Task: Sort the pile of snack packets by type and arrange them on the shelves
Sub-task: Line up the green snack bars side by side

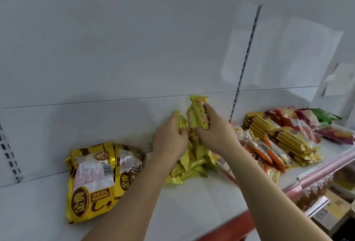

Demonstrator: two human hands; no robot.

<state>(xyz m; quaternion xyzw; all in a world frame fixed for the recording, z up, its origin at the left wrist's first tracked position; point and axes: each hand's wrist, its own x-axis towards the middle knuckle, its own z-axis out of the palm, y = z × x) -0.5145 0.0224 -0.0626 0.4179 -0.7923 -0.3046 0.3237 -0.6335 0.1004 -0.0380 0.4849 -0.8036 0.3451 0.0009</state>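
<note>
1. Shelf [192,202]: white deck carrying every packet, with the back panel rising just behind the grip. Judged step: gathering the yellow-green packets into one upright group against that panel.
2. Large gold bags [92,181]: two lying flat, well to the left of the grip and apart from it; they need no handling for this step.
3. Mixed packets [284,140]: gold-striped, orange, red and green, lying in rough rows to the right of the grip. Keep the right forearm from sweeping them.
4. Yellow-green pile [190,165]: loose, crumpled packets directly beneath and nearer than both hands; the task's thing in hand.
5. Left hand [171,139]: fingers curled round a yellow-green packet at the pile's left edge, steadying it.
6. Right hand [213,131]: thumb and fingers clamped on the raised packet [198,115], held upright above the pile, its top near the back panel.
7. Advice: set the raised packet down beside the one the left hand grips, faces aligned; slippery film probably slides, so press the group together before releasing.
</note>
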